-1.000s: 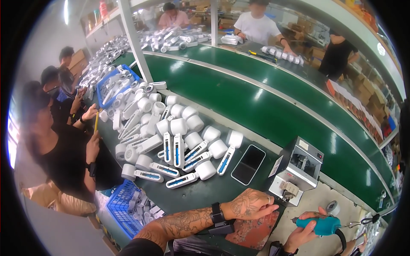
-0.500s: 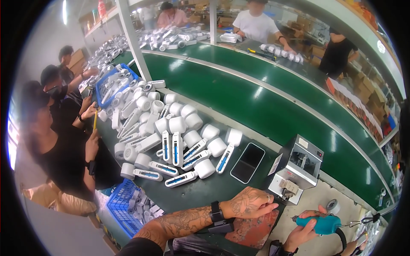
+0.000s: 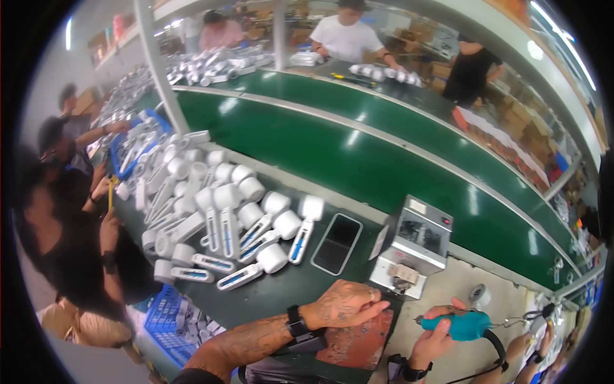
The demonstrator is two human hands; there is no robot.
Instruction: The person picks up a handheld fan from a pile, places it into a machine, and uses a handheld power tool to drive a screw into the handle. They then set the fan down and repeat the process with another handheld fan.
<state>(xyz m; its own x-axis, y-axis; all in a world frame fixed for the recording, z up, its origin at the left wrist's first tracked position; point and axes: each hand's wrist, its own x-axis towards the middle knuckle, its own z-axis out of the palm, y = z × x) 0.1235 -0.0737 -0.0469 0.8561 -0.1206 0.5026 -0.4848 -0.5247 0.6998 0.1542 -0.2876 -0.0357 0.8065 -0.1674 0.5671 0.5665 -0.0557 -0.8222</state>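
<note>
My left hand (image 3: 345,303) is closed, fingertips pressed together, over a worn red pad (image 3: 355,345) in front of a small silver box-shaped machine (image 3: 412,246). Anything pinched there is too small to see. My right hand (image 3: 435,337) grips a teal electric screwdriver (image 3: 465,326), tip pointing left, below the machine. A spring hook and a black cable run from the screwdriver's rear. Left of the machine lies a phone (image 3: 339,243) with a dark screen. Beyond my left forearm, white handheld parts (image 3: 238,277) with round heads and blue-lined handles lie in a large pile.
A green conveyor belt (image 3: 307,153) runs behind the bench. Blue baskets of white parts stand at lower left (image 3: 167,320) and upper left (image 3: 120,150). A round grey-white part (image 3: 480,295) lies beyond the screwdriver. Co-workers sit at left and stand across the belt; other hands show at lower right.
The whole scene has slid left in the picture as my head turned. My hands keep nearly the same places by the machine, the right still gripping the screwdriver.
</note>
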